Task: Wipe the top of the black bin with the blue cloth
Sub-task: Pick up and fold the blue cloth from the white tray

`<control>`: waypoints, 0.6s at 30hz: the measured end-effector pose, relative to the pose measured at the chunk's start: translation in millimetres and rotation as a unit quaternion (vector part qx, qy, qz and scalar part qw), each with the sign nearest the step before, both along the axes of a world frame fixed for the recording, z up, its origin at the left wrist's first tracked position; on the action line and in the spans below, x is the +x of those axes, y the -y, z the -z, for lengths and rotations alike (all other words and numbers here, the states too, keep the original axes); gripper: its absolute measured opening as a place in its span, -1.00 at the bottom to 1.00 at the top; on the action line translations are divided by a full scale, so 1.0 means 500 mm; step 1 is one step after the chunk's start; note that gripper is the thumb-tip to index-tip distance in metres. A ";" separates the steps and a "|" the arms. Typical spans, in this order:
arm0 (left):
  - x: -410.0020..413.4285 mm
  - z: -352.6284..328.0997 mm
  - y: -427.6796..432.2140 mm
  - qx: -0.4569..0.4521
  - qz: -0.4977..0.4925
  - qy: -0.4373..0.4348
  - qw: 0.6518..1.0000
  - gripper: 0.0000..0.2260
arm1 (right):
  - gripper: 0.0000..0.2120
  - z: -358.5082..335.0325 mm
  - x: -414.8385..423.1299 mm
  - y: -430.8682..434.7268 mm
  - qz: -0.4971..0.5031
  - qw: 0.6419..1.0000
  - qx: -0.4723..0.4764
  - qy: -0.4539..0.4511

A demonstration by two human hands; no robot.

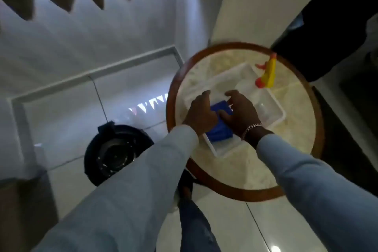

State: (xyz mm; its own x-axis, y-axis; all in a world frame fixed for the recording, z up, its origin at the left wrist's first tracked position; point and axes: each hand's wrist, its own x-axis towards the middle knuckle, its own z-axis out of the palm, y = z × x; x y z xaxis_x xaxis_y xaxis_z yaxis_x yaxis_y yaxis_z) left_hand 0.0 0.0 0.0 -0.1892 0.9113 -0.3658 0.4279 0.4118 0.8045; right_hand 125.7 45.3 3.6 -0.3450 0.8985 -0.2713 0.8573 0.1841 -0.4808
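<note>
A folded blue cloth [219,129] lies in the near corner of a white plastic tray [272,106] on a round table. My left hand [201,113] rests on the cloth's left side and my right hand [240,113] on its right side, fingers spread over it. Whether either hand grips the cloth is unclear. The black bin [111,152] stands on the floor to the left of the table, its round lid facing up, partly hidden by my left sleeve.
The round table [245,170] has a pale marble top and a brown wooden rim. A yellow spray bottle with an orange trigger [268,72] stands at the tray's far edge. A dark seat [331,32] is beyond the table. White tiled floor [67,112] surrounds the bin.
</note>
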 end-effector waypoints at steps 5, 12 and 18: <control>0.045 0.111 -0.072 -0.101 0.089 -0.179 0.975 -0.63 | -0.33 0.139 0.044 0.008 0.091 0.993 -0.058 0.050; 0.051 0.169 -0.116 -0.108 0.111 -0.189 0.970 -0.81 | -0.33 0.208 0.049 -0.010 0.159 0.985 -0.062 -0.005; 0.030 0.131 -0.078 -0.051 0.017 -0.038 0.998 -0.89 | -0.86 0.148 0.041 -0.026 0.207 0.975 -0.050 -0.070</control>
